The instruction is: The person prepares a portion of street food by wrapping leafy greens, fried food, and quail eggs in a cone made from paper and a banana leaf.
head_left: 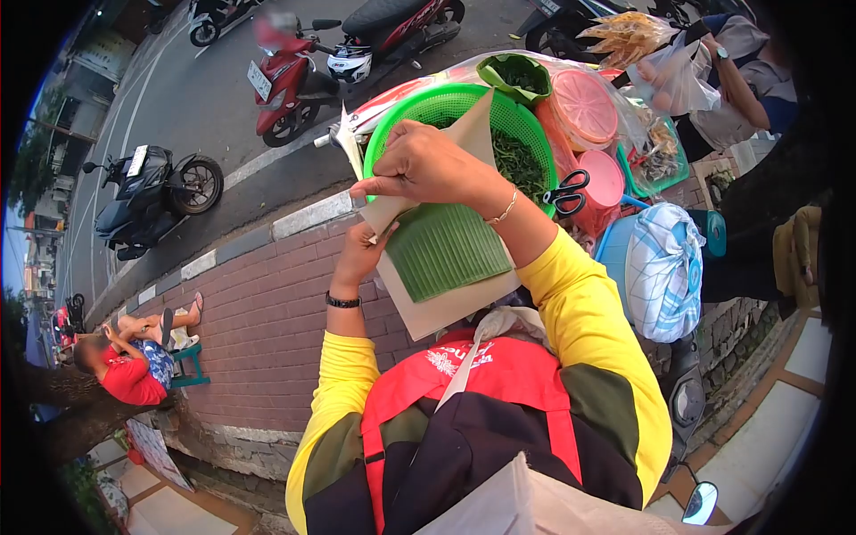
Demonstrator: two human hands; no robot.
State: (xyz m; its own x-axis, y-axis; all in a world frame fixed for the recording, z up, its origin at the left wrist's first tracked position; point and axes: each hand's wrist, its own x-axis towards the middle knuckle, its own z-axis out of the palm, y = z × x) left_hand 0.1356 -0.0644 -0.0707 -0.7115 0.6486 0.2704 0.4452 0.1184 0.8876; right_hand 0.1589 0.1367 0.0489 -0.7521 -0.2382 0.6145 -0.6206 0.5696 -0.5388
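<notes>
A sheet of brown wrapping paper (428,314) hangs before my chest, with a ribbed green banana leaf (448,251) lying on it. My left hand (358,254), with a dark band at the wrist, grips the paper's left edge between thumb and fingers. Just above it, my right hand (426,165) is closed with the fingertips pinched at the paper's upper corner. A gold bracelet circles that wrist. Behind the right hand stands a green plastic basket (382,125) holding dark leafy greens (522,160). Black-handled scissors (567,192) rest at the basket's right side.
Pink-lidded tubs (586,105), a leaf-lined bundle (514,76) and a blue-checked cloth bundle (662,267) crowd the right. Another person's arm (740,89) is near a plastic bag (675,76) at upper right. Motorbikes stand on the road; a person in red (134,379) sits left.
</notes>
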